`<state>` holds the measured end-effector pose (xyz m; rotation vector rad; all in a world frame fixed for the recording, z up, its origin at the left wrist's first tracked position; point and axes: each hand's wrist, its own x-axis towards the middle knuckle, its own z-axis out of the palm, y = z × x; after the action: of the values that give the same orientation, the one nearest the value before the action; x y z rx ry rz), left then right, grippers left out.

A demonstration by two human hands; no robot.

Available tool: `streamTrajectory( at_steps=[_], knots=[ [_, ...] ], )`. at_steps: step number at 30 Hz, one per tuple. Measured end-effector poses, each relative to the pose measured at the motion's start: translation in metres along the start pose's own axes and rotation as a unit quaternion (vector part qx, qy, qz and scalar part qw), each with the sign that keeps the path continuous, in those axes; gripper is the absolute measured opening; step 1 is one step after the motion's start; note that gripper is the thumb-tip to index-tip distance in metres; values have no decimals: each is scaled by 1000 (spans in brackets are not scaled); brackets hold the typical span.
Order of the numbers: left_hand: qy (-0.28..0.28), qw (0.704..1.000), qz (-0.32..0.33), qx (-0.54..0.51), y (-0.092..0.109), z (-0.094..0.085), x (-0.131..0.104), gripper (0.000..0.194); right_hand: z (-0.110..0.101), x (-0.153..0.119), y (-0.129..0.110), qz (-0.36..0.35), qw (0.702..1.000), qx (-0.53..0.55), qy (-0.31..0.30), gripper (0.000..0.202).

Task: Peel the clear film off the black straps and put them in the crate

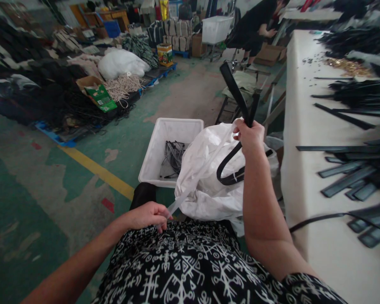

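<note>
My right hand is closed around a black strap above a white sack. One end sticks up past my fist, and a loop hangs below it over the sack. My left hand, low in front of my lap, pinches a translucent strip. That strip slants up to the right across the sack, and its far end is hard to make out against the white. The white sack bulges between my knees and the table. Beside it stands a white plastic bin with a tangle of dark and clear strips inside.
On my right runs a long pale-topped table bearing black straps and small gold pieces. A stool stands ahead. Pallets with heaped goods line the left. Another person sits bent over in the back.
</note>
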<state>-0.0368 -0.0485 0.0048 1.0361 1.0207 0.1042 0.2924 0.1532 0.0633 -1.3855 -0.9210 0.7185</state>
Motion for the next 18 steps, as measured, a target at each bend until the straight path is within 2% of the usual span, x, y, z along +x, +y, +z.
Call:
streamTrajectory(
  at_steps=[4, 6, 8, 9, 10, 11, 12, 13, 14, 15, 16, 18],
  knots=[
    [-6, 996, -15, 86, 2, 4, 5, 13, 4, -3, -2, -1, 1000, -12, -18, 13],
    [-5, 995, 3, 95, 5, -4, 4, 15, 5, -7, -4, 3, 998, -31, -52, 21],
    [45, 998, 48, 10, 11, -25, -2, 12, 5, -17, -6, 13, 991, -53, -123, 35],
    [103, 988, 90, -73, 16, -41, -7, 13, 6, -23, -7, 21, 984, -59, -166, 43],
    [176, 958, 144, -172, 21, -57, -13, 14, 7, -30, -8, 31, 976, -56, -208, 51],
    [251, 905, 205, -275, 28, -74, -20, 16, 10, -39, -8, 41, 967, -45, -246, 57],
    [312, 835, 264, -368, 34, -89, -26, 18, 13, -48, -8, 54, 959, -27, -277, 62],
    [352, 764, 312, -442, 40, -101, -31, 21, 17, -58, -8, 66, 951, -9, -301, 64],
    [372, 706, 343, -495, 45, -108, -33, 24, 22, -67, -6, 78, 945, 7, -318, 64],
    [381, 670, 357, -529, 49, -112, -33, 25, 28, -78, -5, 89, 938, 20, -334, 62],
    [384, 654, 354, -548, 51, -110, -29, 27, 33, -88, -3, 98, 933, 25, -347, 59],
    [389, 660, 308, -564, 50, -98, -14, 28, 41, -106, 1, 108, 918, 18, -381, 52]
  ],
)
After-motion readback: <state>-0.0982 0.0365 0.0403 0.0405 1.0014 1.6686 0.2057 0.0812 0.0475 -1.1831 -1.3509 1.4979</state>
